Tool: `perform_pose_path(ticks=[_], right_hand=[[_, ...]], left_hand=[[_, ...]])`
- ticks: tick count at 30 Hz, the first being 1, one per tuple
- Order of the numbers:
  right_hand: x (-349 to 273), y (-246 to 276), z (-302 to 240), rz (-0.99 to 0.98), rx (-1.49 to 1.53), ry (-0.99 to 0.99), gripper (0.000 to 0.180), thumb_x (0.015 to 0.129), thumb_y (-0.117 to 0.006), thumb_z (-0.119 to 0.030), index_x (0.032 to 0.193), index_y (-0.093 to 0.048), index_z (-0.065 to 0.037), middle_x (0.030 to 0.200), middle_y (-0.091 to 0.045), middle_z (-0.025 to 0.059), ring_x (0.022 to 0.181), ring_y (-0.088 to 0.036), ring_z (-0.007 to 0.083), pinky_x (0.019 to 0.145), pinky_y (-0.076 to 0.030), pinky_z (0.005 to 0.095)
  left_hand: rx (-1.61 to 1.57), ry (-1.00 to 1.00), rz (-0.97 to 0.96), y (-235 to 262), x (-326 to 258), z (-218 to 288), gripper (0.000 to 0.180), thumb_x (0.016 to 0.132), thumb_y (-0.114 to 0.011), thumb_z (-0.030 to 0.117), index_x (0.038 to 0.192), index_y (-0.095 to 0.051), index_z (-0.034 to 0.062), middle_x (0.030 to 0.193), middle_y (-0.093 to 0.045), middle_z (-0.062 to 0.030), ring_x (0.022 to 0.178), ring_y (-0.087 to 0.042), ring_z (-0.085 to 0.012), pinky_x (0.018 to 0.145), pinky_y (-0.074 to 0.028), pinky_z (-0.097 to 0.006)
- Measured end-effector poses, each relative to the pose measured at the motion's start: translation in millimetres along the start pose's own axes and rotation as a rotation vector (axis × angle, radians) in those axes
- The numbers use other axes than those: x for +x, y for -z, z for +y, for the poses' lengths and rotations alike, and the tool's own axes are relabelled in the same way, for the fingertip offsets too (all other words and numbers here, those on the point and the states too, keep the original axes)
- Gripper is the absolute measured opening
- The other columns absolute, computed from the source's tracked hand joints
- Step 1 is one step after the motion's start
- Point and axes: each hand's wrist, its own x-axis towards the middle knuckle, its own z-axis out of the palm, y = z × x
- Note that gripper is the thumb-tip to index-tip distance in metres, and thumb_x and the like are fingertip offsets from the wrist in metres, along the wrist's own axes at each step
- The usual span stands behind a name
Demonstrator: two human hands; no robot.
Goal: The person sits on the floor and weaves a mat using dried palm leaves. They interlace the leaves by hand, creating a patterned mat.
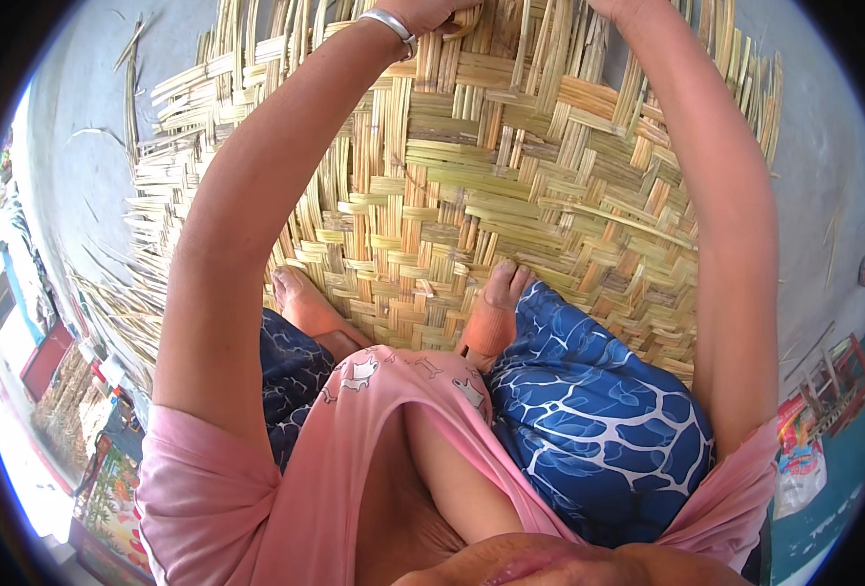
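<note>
Split bamboo, pale green: a woven mat [510,195] is spread on the floor [81,146], pinned by both feet at six o'clock (to stop sliding). At twelve, left hand [427,15] grips a strip; right hand [613,8] is cropped, fingers untellable.

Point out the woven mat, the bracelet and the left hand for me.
Woven mat [510,186], head view: on the plaited strips at its middle.
Bracelet [390,23], head view: on the silver band at the left wrist.
Left hand [430,12], head view: on its back, at the mat's far edge.
</note>
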Motion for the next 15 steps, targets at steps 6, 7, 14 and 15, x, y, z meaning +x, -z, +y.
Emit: perform_pose_path(ticks=[6,7,14,15], right_hand=[[4.9,6.5,12.3,0.204,-0.258,0.071,0.052,0.087,-0.076,-0.011,0.131,-0.054,0.004,0.118,-0.064,0.0193,0.104,-0.065,0.0267,0.096,-0.053,0.0443],[-2.2,1.5,8.2,0.239,-0.229,0.067,0.063,0.087,-0.077,-0.012,0.14,-0.048,0.007,0.13,-0.062,0.0225,0.116,-0.063,0.0289,0.107,-0.049,0.0465],[-25.7,0.6,3.7,0.074,-0.021,-0.081,0.086,0.086,-0.08,-0.018,0.152,-0.031,0.002,0.157,-0.037,0.0245,0.146,-0.034,0.0375,0.118,-0.033,0.053],[-27.3,0.3,6.7,0.109,-0.027,-0.087,0.081,0.086,-0.08,-0.02,0.15,-0.036,0.002,0.153,-0.043,0.0233,0.143,-0.041,0.036,0.116,-0.038,0.0512]], left_hand=[[0.222,-0.096,0.013,-13.2,-0.7,-1.0,0.031,0.093,-0.072,0.029,0.103,-0.073,0.0006,0.078,-0.07,-0.0107,0.07,-0.066,-0.0171,0.065,-0.054,-0.036],[0.352,-0.131,0.016,-16.6,-1.6,4.7,0.03,0.092,-0.071,0.03,0.105,-0.073,0.002,0.079,-0.07,-0.0113,0.072,-0.067,-0.0181,0.067,-0.054,-0.036],[0.465,-0.173,-0.251,-13.1,6.7,0.4,0.025,0.089,-0.069,0.025,0.094,-0.067,0.0015,0.08,-0.067,-0.0108,0.077,-0.059,-0.0168,0.074,-0.051,-0.035],[0.42,-0.174,-0.307,-10.8,15.0,-6.8,0.022,0.088,-0.069,0.024,0.092,-0.065,0.0021,0.079,-0.065,-0.009,0.076,-0.057,-0.0162,0.073,-0.05,-0.034]])
